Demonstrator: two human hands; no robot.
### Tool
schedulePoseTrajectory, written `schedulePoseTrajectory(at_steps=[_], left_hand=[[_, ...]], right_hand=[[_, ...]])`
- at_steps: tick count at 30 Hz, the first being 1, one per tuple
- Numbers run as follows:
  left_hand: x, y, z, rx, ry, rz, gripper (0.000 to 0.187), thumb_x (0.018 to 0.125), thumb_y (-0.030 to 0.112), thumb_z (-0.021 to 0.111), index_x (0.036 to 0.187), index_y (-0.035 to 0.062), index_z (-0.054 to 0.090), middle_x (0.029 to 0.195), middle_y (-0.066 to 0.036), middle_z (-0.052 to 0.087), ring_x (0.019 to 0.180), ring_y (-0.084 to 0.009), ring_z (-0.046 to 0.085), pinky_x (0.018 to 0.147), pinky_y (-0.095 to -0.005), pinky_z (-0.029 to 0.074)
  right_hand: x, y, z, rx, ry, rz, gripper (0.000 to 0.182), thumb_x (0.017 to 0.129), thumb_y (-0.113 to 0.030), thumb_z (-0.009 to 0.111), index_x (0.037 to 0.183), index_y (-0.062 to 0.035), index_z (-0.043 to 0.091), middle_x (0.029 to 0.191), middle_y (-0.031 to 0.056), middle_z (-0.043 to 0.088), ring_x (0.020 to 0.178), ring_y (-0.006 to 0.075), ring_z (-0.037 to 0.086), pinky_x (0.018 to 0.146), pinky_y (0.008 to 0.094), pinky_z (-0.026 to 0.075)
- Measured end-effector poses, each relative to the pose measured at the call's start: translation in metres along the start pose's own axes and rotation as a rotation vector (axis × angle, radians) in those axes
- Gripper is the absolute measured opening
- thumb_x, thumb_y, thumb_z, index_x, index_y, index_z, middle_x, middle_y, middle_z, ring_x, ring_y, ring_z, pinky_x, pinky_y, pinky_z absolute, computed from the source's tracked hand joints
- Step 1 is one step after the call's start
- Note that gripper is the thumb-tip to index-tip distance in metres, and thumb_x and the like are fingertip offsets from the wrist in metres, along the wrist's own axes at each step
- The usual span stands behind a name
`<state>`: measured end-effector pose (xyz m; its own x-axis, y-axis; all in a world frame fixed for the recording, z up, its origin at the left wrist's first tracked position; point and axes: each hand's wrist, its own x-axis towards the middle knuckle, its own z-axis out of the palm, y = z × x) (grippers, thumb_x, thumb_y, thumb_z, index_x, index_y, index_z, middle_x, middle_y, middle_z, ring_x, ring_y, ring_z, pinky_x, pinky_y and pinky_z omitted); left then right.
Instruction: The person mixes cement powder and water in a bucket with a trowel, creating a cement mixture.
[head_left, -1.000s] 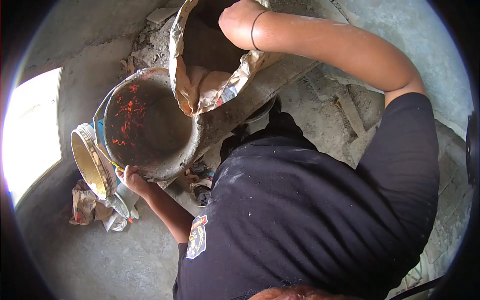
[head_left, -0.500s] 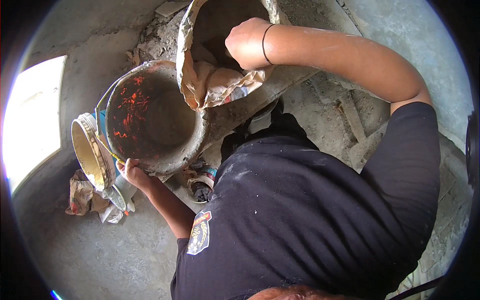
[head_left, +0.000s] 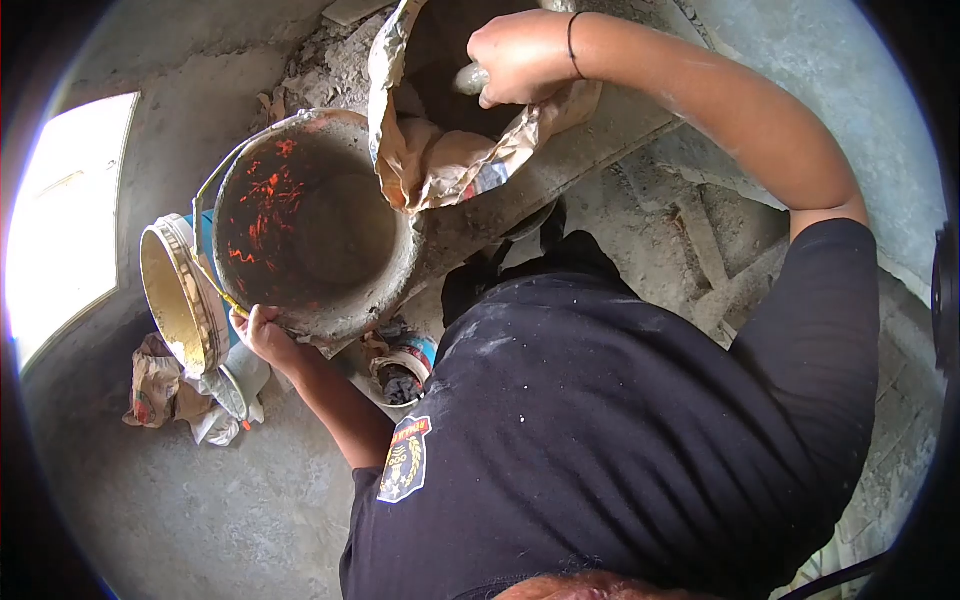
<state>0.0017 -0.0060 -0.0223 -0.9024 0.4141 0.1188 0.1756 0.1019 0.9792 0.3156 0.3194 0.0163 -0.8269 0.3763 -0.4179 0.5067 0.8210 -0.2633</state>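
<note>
The person wears a black short-sleeved shirt (head_left: 620,430) flecked with pale dust — the dustiest smears lie above its embroidered badge (head_left: 405,460). That badge, a shield shape with a yellow-gold emblem and red trim, sits at the shirt's lower left. A thin dark band (head_left: 572,38) circles the right wrist, well above the badge.

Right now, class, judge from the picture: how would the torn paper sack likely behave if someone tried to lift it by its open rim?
The paper sack looks floppy: its rim is creased and folded over, so it would probably sag. The torn edge by the right hand suggests it could rip further. It seems bulky and leans on the bucket, so it is likely heavy.
</note>
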Motion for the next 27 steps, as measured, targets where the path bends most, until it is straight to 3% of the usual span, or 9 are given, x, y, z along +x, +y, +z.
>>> schedulePoseTrajectory(at_steps=[2,4,6,8,9,12,16,23,27], left_hand=[[0.007,-0.011,-0.011,0.133,-0.024,0.086,0.016,0.068,-0.004,0.047,0.081,0.0051,0.047,0.083,-0.001,0.044,0.072,-0.0132,0.048,0.068,-0.0247,0.04],[0.005,-0.009,-0.008,0.153,-0.028,0.103,0.014,0.068,-0.005,0.048,0.079,0.0047,0.047,0.084,-0.001,0.044,0.073,-0.0131,0.047,0.069,-0.0249,0.04],[0.001,-0.002,-0.005,0.175,-0.028,0.118,0.012,0.068,-0.005,0.048,0.076,0.0044,0.048,0.084,0.0,0.043,0.074,-0.013,0.047,0.069,-0.025,0.04],[-0.002,0.004,0.0,0.086,-0.009,-0.003,0.007,0.065,-0.006,0.05,0.064,-0.001,0.045,0.09,-0.005,0.044,0.08,-0.0152,0.047,0.074,-0.0259,0.039],[-0.001,0.001,-0.003,0.076,-0.005,-0.002,0.007,0.065,-0.006,0.05,0.064,-0.001,0.045,0.09,-0.005,0.044,0.08,-0.0152,0.047,0.074,-0.0259,0.039],[0.003,-0.009,-0.01,0.217,-0.087,0.219,0.008,0.067,-0.006,0.049,0.069,0.0008,0.047,0.085,-0.004,0.046,0.076,-0.0141,0.047,0.071,-0.0256,0.04],[0.001,0.003,0.004,0.131,-0.098,0.178,0.015,0.068,-0.005,0.048,0.078,0.0043,0.048,0.078,0.0,0.045,0.068,-0.0113,0.045,0.064,-0.0228,0.039],[0.014,0.001,0.004,-0.059,-0.166,0.097,0.015,0.069,-0.004,0.049,0.08,0.006,0.048,0.076,0.001,0.046,0.063,-0.008,0.041,0.058,-0.0217,0.035],[0.023,-0.007,0.001,-0.1,-0.208,0.081,0.013,0.072,-0.003,0.049,0.082,0.0067,0.049,0.073,0.002,0.046,0.061,-0.0066,0.042,0.057,-0.0208,0.035]], right_hand=[[0.025,0.018,0.016,-0.078,0.043,-0.111,0.031,0.086,-0.029,0.066,0.091,0.0014,0.072,0.081,0.0172,0.07,0.071,0.0282,0.067,0.066,0.0401,0.054],[-0.001,0.021,-0.005,0.032,-0.032,-0.112,0.033,0.084,-0.03,0.065,0.088,0.0022,0.071,0.084,0.0219,0.07,0.081,0.0313,0.07,0.066,0.0414,0.053],[-0.013,0.024,-0.011,0.145,-0.027,-0.116,0.041,0.085,-0.035,0.064,0.082,0.0063,0.067,0.076,0.0253,0.066,0.074,0.0354,0.067,0.066,0.0454,0.05],[-0.04,0.013,-0.036,0.291,-0.116,0.094,0.041,0.086,-0.034,0.063,0.08,0.0064,0.067,0.072,0.0243,0.065,0.07,0.036,0.066,0.066,0.0443,0.051],[-0.041,0.021,-0.029,0.199,-0.044,-0.003,0.038,0.089,-0.032,0.059,0.083,0.0048,0.069,0.066,0.0196,0.064,0.059,0.0322,0.063,0.058,0.0429,0.05],[-0.062,0.017,-0.016,0.267,0.144,0.22,0.038,0.084,-0.031,0.069,0.1,0.0033,0.066,0.083,0.0199,0.068,0.077,0.034,0.067,0.071,0.042,0.052],[-0.088,0.014,-0.018,0.273,0.035,0.389,0.044,0.088,-0.034,0.067,0.115,0.0008,0.06,0.097,0.0188,0.064,0.076,0.028,0.064,0.072,0.0395,0.051],[-0.154,-0.043,-0.039,0.549,0.09,0.603,0.039,0.09,-0.032,0.067,0.119,-0.0073,0.058,0.062,-0.0005,0.052,0.042,0.0075,0.047,0.04,0.0242,0.037],[-0.18,-0.07,-0.049,0.611,0.133,0.659,0.042,0.091,-0.029,0.068,0.124,-0.0063,0.055,0.064,-0.0016,0.05,0.044,0.0061,0.045,0.041,0.023,0.036]])
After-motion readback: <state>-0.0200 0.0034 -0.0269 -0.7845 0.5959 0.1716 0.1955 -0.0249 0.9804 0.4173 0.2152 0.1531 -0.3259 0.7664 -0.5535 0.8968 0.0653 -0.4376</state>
